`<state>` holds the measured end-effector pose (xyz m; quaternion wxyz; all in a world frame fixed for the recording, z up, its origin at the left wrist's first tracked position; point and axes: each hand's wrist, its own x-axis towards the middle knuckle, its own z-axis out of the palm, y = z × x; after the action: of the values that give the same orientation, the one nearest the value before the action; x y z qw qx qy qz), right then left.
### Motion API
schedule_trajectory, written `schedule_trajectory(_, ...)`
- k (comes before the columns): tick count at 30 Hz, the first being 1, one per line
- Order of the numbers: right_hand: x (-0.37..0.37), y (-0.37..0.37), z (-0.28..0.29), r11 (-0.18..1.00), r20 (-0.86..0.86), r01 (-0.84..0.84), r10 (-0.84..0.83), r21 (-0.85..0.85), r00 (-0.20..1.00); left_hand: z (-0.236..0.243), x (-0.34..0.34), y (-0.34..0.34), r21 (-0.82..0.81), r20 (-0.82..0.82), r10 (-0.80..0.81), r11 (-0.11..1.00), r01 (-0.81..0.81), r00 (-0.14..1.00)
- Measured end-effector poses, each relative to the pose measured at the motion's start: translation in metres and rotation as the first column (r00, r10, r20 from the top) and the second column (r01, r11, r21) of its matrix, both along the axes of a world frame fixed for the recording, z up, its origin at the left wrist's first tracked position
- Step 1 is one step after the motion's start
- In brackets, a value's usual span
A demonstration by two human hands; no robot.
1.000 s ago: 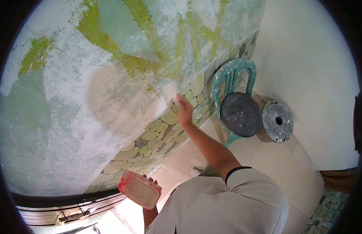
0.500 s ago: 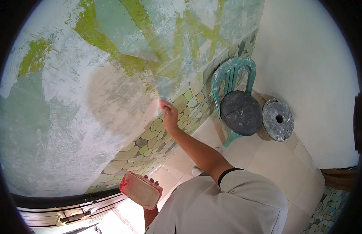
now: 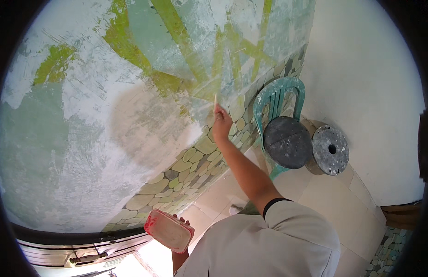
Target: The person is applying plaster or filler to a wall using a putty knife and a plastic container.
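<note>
My right hand is closed round a putty knife, seen nearly edge-on as a thin pale strip; its handle is hidden in my fist. The blade is at the painted wall, just above the pebble-tile band; whether it touches cannot be told. White filler and sanded-looking patches cover much of the green paint there. Low in front of my body, my left hand grips a shallow red plastic container by its right side. Its inside is coated with off-white paste. Most of that hand is hidden behind the container.
A paint-spattered green plastic chair with a dark round seat stands by the corner at right. Beside it is a spattered grey spool-like stool. Pebble tiles line the wall's foot. A slatted door with a handle lies at lower left.
My right hand has moved right and slightly up along the wall with the putty knife, whose blade now shows. The container in my left hand has barely shifted. The view has turned slightly.
</note>
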<state>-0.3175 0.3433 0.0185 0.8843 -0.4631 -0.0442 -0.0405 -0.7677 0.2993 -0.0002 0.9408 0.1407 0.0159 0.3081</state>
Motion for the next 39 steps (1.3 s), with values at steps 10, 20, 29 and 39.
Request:
schedule_trajectory(10, -0.029, -0.026, 0.049, 0.978, 0.239, -0.193, 0.205, -0.076, 0.949, 0.006, 0.015, 0.011, 0.03, 0.059, 0.005, 1.0, -0.006, 0.998)
schedule_trajectory(20, 0.021, -0.013, 0.083, 0.968, 0.343, 0.133, -0.053, -0.215, 0.938, -0.015, 0.016, 0.016, 0.073, 0.11, -0.004, 0.997, -0.004, 0.994)
schedule_trajectory(29, -0.096, -0.019, 0.138, 0.912, 0.526, -0.272, 0.401, -0.307, 0.75, -0.011, 0.02, 0.025, -0.027, 0.101, -0.045, 0.999, 0.048, 0.994)
schedule_trajectory(39, -0.101, 0.043, 0.205, 0.793, 0.832, 0.495, 0.026, -0.354, 0.554, -0.025, 0.008, 0.009, -0.002, 0.056, 0.105, 0.994, -0.105, 0.993)
